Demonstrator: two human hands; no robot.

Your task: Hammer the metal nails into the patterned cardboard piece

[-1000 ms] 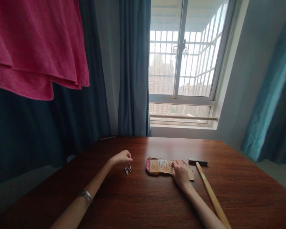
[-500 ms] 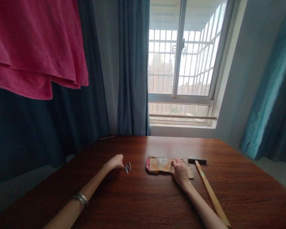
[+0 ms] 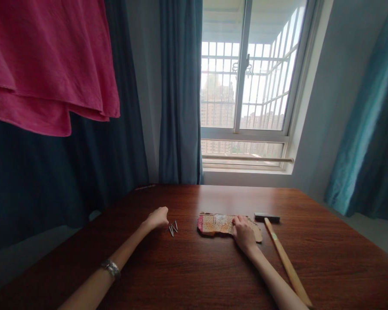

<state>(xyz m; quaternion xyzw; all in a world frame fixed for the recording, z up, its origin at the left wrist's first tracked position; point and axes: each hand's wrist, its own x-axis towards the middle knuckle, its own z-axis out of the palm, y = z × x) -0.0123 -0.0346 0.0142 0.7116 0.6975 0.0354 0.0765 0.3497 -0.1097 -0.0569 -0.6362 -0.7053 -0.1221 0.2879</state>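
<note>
Since a second ago, our left hand (image 3: 158, 218) has shifted leftward from above the thin silver metal nails (image 3: 171, 231) to beside them, left of the flat pink-and-tan cardboard strip (image 3: 213, 224). We see the strip's long axis running sideways, pink end left; the nails point roughly away from us. Our right hand (image 3: 244, 234) rests on the strip's right half; whether either hand's curled fingers pinch anything, we cannot tell.

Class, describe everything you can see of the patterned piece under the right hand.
The patterned piece is a flat, elongated slab that looks like cardboard. Its uneven edges look torn. The top has dark spots over yellow-orange, a pink left end, a pale, shiny patch near the middle and plain brown at the right end. It lies flat, lengthwise across the table, left of the hammer. The right hand rests on it, covering part.
</note>
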